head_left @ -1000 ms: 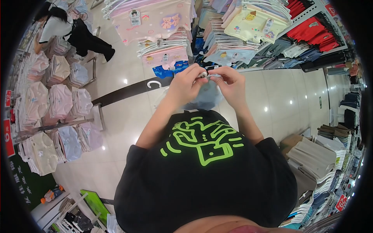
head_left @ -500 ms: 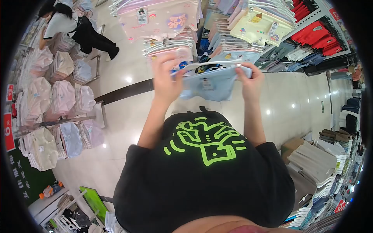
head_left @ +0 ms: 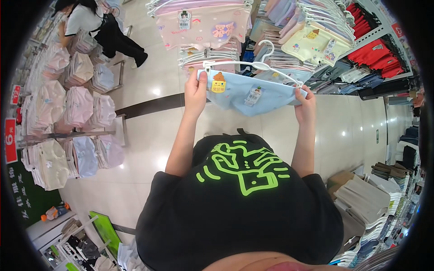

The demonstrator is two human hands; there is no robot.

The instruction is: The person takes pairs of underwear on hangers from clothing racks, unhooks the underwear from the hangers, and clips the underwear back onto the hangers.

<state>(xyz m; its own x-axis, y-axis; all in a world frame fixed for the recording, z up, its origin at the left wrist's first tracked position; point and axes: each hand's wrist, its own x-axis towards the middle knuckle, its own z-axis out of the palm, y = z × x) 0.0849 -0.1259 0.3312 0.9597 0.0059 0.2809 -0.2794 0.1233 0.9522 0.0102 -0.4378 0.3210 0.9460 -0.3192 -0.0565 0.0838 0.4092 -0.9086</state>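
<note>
Left hand [head_left: 195, 93], right hand [head_left: 306, 106] closed on blue garment [head_left: 275, 101] ends; grip partly hidden; barcode tag [head_left: 253, 95] illegible.

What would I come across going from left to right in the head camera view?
Red rectangular price sign marked 6, pale pink cloth garments, left hand, light-blue cloth garment on a white plastic hanger, right hand, grey-beige cloth garments.

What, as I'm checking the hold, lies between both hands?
Head view: a blue garment on a white hanger, spanning left hand to right hand.
</note>
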